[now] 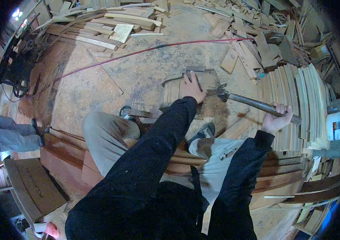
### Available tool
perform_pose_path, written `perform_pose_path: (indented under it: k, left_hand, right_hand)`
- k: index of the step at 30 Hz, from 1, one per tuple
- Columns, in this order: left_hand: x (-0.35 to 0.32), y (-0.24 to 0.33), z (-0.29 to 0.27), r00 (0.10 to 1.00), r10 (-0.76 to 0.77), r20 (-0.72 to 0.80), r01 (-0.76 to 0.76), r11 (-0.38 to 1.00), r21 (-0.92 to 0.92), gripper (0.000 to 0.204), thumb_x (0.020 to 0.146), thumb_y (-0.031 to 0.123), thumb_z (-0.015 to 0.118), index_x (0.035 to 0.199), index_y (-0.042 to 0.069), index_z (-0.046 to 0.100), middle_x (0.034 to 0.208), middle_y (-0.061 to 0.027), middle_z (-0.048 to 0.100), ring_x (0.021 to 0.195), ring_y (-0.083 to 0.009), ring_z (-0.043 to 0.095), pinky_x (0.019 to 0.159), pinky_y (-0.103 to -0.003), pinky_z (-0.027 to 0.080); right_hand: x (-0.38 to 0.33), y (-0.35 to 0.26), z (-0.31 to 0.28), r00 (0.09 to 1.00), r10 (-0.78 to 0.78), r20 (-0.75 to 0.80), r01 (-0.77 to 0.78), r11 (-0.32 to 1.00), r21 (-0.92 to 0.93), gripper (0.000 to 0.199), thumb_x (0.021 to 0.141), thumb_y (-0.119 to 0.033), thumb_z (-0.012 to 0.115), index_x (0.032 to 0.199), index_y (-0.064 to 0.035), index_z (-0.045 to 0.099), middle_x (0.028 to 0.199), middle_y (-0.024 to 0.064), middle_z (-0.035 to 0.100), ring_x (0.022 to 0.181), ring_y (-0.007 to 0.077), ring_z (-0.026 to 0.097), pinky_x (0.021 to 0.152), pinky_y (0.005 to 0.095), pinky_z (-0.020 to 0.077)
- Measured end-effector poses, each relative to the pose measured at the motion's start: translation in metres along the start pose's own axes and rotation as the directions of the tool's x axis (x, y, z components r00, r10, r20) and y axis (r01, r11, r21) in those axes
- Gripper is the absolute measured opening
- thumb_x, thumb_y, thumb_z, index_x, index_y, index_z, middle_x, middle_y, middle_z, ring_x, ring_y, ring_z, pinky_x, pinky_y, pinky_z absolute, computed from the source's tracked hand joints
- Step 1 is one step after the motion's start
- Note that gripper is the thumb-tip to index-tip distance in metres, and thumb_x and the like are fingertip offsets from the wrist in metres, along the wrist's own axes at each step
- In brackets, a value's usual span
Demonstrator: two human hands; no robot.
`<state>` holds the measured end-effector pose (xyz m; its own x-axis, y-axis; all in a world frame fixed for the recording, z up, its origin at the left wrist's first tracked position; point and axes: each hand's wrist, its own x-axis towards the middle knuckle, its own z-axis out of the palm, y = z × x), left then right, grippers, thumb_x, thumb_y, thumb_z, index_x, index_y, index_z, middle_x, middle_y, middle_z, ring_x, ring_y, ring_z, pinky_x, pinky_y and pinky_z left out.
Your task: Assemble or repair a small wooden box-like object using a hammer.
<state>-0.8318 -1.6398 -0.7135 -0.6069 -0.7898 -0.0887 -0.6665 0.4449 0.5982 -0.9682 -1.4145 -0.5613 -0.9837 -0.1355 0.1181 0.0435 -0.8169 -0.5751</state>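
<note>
My right hand point(277, 118) is wrapped round the rear part of a long, dark, pipe-like handle point(252, 103). The tool slants to the left and ends in a rough, ragged head point(220, 93), whose exact kind I cannot make out. That head is close to my left hand point(193, 88), at the right side of a low wooden piece made of boards point(172, 91). My left hand rests on top of this piece with its fingers stretched toward the far edge. A dark curved band runs along the piece's left end, and my forearm hides part of its near side.
A red hose point(138, 51) crosses the sawdust-covered floor. Scrap wood point(118, 22) lies at the far left, with more offcuts point(254, 32) at far right. Stacked boards point(310, 104) stand right. A cardboard box point(34, 188) and another person's legs point(12, 132) are at left.
</note>
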Motion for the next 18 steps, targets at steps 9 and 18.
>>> perform_pose_path:
  k: [9,18]
  left_hand:
    - [-0.034,-0.012,0.008,0.967,0.239,-0.086,-0.238,0.733,-0.638,0.039,0.092,0.03,0.042,0.113,-0.001,0.053,0.098,-0.0173,0.06,0.085,-0.0321,0.055,0.08,-0.038,0.044]
    - [-0.081,-0.078,-0.119,0.818,0.575,0.03,-0.544,0.789,-0.284,0.024,0.081,0.028,0.055,0.078,0.004,0.061,0.067,-0.0167,0.058,0.065,-0.0339,0.058,0.056,-0.043,0.042]
  right_hand:
    - [0.04,-0.013,-0.084,0.925,-0.299,0.233,0.372,0.595,-0.713,0.038,0.086,-0.016,0.048,0.121,-0.0006,0.048,0.108,0.0286,0.055,0.098,0.0323,0.056,0.091,0.0465,0.0436]
    - [0.055,0.095,-0.064,0.835,0.297,0.463,-0.309,0.95,-0.053,0.023,0.092,-0.018,0.045,0.105,-0.0019,0.053,0.068,0.0003,0.041,0.063,0.0125,0.043,0.079,0.0288,0.04]
